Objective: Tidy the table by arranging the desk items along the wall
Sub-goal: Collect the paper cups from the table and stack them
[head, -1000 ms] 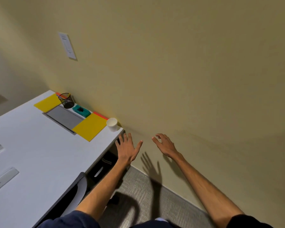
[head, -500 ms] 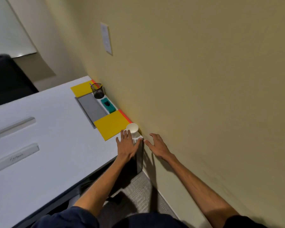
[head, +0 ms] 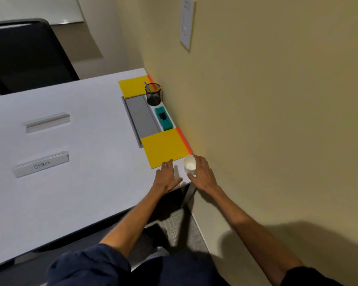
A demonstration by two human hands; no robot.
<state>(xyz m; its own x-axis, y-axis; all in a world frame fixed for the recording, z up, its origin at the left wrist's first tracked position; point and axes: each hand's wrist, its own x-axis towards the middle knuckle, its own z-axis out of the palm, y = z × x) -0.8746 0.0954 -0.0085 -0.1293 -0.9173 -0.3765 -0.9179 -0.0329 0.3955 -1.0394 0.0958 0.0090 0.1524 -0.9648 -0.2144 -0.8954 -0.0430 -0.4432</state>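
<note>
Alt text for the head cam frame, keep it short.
A person's right hand grips a white cup at the corner of a white table, against the wall; the left hand rests flat beside it. Beyond the cup along the wall lie a yellow sheet, a teal box, a grey tray and a mesh pen holder.

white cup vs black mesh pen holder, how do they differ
The white paper cup is solid white and looks empty; the black mesh pen holder holds pens. The cup is at the near corner, the right hand curled round it; the holder stands farther along, untouched. Both upright beside the wall.
</note>
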